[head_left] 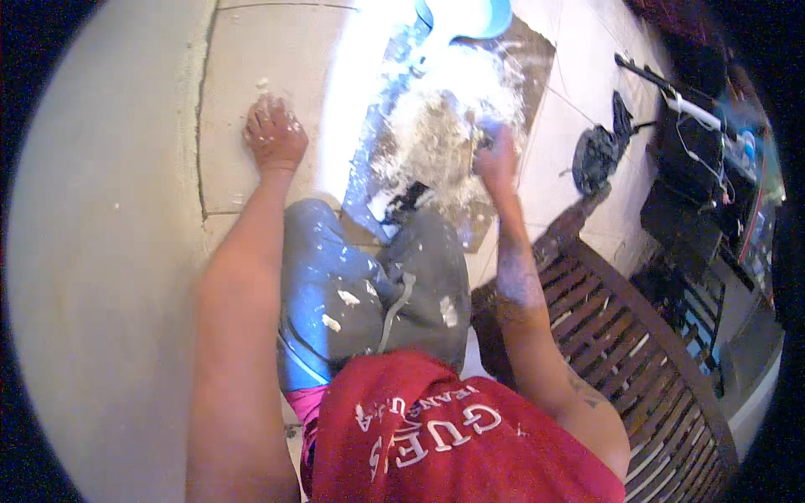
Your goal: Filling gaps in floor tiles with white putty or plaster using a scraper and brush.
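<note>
My left hand, flecked with white, rests open on the pale floor tiles. My right hand, blurred, is closed on something I cannot make out, over a white, crumbly mix spread on a worn board. A blue bucket with white contents stands at the board's far end. A dark scrap lies on the board just beyond my knees, whose grey trousers have white smears.
A pale wall runs along my left. To my right are a dark slatted wooden chair or bench, a crumpled dark bag or cloth, and black furniture or equipment with cables. Bright light falls across the middle.
</note>
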`<action>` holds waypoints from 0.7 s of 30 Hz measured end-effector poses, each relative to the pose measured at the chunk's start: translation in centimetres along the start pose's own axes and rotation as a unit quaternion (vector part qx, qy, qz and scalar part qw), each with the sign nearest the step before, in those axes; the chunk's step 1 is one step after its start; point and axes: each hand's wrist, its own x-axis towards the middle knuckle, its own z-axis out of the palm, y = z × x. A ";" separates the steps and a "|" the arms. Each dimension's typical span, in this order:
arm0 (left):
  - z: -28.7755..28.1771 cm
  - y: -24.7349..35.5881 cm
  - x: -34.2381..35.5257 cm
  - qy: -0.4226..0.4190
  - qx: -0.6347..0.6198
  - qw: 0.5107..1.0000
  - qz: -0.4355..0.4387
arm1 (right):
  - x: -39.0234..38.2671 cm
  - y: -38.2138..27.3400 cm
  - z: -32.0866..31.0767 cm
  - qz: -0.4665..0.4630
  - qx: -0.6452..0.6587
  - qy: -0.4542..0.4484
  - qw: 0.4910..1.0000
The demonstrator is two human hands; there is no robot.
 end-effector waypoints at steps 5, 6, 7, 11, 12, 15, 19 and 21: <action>-1.1 0.4 0.2 -0.047 -0.033 0.998 -0.010 | 11.8 -8.1 -4.8 -0.307 0.023 0.138 0.941; -1.2 0.3 0.2 -0.039 -0.032 0.999 -0.009 | 15.0 -8.7 -3.8 -0.316 -0.066 0.112 0.940; -1.3 0.1 0.1 -0.031 -0.029 0.999 -0.009 | 17.8 -8.9 -2.6 -0.278 -0.082 0.038 0.956; 0.1 2.2 0.2 -0.024 -0.062 0.998 0.001 | 26.5 -4.1 0.1 -0.302 -0.157 -0.040 0.940; 0.0 1.9 0.1 -0.026 -0.057 0.998 -0.001 | 26.5 -3.1 0.4 -0.301 -0.155 -0.052 0.939; 0.4 1.2 0.2 -0.027 -0.049 0.998 -0.002 | 24.9 -2.5 -1.2 -0.207 0.038 -0.100 0.973; -0.1 -1.9 -0.5 -0.008 -0.004 1.000 -0.006 | 8.8 -4.9 -3.2 -0.180 0.033 0.075 0.980; 0.7 2.2 0.5 -0.008 -0.050 0.999 0.002 | 6.7 6.6 -1.4 -0.139 0.115 0.169 0.969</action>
